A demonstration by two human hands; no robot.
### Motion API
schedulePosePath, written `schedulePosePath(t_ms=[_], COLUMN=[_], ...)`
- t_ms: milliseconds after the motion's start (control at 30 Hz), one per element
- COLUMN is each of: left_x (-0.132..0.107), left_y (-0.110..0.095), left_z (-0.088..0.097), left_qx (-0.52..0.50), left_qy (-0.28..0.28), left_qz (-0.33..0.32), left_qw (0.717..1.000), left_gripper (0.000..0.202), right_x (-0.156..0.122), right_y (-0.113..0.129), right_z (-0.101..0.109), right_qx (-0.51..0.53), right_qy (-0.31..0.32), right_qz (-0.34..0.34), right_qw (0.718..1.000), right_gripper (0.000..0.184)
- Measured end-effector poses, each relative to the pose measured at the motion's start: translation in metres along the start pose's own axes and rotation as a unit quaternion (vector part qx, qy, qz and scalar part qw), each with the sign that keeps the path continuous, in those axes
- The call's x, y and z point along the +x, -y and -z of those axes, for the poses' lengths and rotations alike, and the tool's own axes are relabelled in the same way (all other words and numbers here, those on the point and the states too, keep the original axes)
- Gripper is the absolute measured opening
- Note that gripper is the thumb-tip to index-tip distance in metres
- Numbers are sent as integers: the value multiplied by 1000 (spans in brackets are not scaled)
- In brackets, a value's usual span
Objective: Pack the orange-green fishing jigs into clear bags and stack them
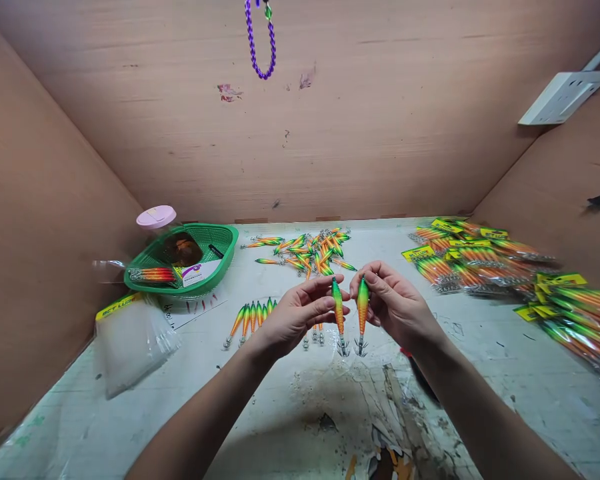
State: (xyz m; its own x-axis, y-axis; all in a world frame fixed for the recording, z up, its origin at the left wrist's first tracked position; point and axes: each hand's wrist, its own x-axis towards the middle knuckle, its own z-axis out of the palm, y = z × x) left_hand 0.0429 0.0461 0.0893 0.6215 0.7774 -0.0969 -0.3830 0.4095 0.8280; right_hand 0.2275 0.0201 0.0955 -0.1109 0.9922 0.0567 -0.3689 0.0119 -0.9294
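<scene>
My left hand (297,313) is closed on a squid jig (339,311), green at the top and orange below, with its hook crown pointing down. In my right hand (397,303) a matching squid jig (363,310) is pinched near its green end, hooks also down. The two jigs hang upright side by side, a small gap between them. Beside and partly behind my left hand lies a row of similar jigs (253,317), some hidden by the hand. Beyond both hands a loose pile of jigs (297,251) is spread on the table.
Bagged jigs with yellow labels (467,257) are heaped at right, and more packs (575,320) lie nearer. At left stand a green basket (220,267), a jar with a pink lid (156,217) and clear bags (130,340). Purple beads (251,40) hang on the back wall.
</scene>
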Motion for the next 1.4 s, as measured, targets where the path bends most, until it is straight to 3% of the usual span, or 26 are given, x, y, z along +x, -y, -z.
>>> schedulePosePath(t_ms=[300,700,867,1033,1200,1300,1400], left_x=[0,2,0,-6,-14,-25,-40], left_y=[3,10,7,6,10,13,21], left_z=[1,0,2,22,33,28,19], left_qx=[22,40,46,15,-38,-63,-101], left_qy=[-47,-69,-92,-246,-285,-283,-278], left_qz=[-5,4,0,-61,-50,-23,12], left_qw=[999,997,995,967,956,957,955], left_gripper=[39,41,40,37,33,30,27], right_x=[-1,-3,4,37,63,47,-2], right_y=[-5,-12,-24,-68,-110,-107,-92], right_z=[-7,-17,-6,23,27,40,75], right_qx=[-23,-102,-188,-354,-510,-590,-666], right_qy=[-4,-27,-48,-110,-109,-115,-148], right_qz=[-14,-27,-37,-66,-82,-53,2], right_qw=[1000,994,980,926,850,797,731], right_gripper=[37,48,46,25,26,27,30])
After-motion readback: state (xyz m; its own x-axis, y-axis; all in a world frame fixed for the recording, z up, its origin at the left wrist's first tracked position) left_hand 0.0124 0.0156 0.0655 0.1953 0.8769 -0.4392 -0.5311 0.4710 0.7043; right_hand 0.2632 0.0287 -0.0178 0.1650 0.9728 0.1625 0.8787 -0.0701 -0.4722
